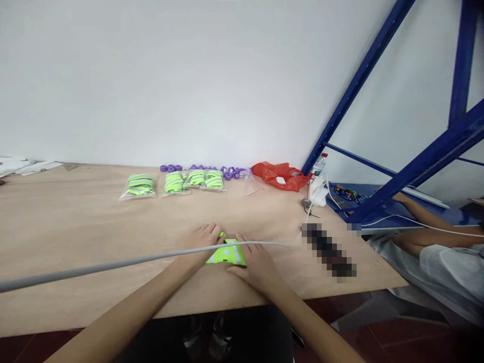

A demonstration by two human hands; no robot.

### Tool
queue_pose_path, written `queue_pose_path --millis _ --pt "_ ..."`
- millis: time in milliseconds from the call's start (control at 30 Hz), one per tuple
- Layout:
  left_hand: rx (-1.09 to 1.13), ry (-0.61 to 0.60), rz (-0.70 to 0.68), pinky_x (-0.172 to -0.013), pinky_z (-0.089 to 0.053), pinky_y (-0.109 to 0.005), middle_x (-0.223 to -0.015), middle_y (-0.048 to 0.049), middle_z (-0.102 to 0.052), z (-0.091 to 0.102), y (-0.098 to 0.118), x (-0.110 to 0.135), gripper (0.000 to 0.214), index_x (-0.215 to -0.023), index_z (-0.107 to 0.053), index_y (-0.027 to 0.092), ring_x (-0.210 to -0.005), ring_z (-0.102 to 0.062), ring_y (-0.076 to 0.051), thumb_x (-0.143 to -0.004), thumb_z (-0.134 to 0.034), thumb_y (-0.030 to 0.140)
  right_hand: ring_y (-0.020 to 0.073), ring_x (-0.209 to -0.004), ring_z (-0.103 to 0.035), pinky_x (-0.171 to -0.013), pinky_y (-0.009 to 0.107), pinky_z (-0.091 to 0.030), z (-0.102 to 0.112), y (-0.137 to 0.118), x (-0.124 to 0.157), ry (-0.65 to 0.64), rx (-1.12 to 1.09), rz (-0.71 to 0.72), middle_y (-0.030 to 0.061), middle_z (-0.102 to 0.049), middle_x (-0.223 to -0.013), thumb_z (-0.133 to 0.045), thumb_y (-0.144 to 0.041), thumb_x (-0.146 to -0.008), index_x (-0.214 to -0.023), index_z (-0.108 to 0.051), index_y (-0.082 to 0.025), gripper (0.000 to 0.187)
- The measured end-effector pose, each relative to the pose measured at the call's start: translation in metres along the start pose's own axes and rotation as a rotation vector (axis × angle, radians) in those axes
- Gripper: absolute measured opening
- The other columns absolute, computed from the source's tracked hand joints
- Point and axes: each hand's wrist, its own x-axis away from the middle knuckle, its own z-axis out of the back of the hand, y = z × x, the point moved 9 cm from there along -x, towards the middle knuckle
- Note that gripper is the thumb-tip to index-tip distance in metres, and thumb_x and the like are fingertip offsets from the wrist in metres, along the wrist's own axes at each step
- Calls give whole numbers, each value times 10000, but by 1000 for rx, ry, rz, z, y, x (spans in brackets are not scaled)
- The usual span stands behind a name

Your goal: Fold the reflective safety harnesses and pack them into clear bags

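Note:
A folded neon-green reflective strap bundle [228, 255] with silver-grey bands lies on the table near its front edge. My left hand [204, 241] is closed over its left side, and the fingertips reach its upper edge. On the opposite side, my right hand [256, 263] holds the right edge, its thumb at the lower border and its fingers along the top. Palms and undersides of both hands are hidden. A thin grey cable [147, 258] crosses the view in front of the bundle and both hands.
Clear bags of similar neon straps [140, 185] sit towards the wall, by small purple rolls [229, 174]. A red plastic bag [278, 175], a bottle [319, 164] and a blurred dark object [328, 249] are rightward. Beyond the blue metal frame [355, 80] sits another person [427, 242].

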Motion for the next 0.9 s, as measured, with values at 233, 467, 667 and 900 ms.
queue_pose_path --millis 233,467,667,900 --pt "102 75 -189 -922 -561 -397 -1266 -129 -651 13 17 42 396 -1207 -632 177 -1128 -635 -288 -932 -680 459 325 -1218 -636 -996 472 -547 2 -6 -2 41 -53 58 174 -649 -1366 -664 -369 -924 -1484 -470 -159 629" --pt "126 204 -354 -1016 -561 -411 -1428 -147 -591 12 15 71 435 -1404 -543 189 -1340 -537 -303 -993 -592 323 339 -1124 -646 -953 462 -536 6 -10 -12 -46 -71 16 183 -648 -1332 -747 -445 -819 -1488 -468 -165 777" --pt "18 303 -441 -905 -620 -398 -1268 -140 -703 15 24 77 340 -1275 -640 161 -1117 -682 -271 -1057 -462 352 311 -1284 -557 -1039 433 -485 10 -16 -18 -120 -194 60 138 -581 -1426 -761 -475 -831 -1475 -483 -240 739" --pt "36 349 -508 -839 -626 -384 -1220 -134 -701 27 37 78 287 -1246 -643 181 -1067 -688 -269 -1059 -465 306 293 -1293 -523 -1105 444 -431 13 -22 -16 -117 -252 146 123 -576 -1415 -735 -463 -860 -1415 -536 -226 636"
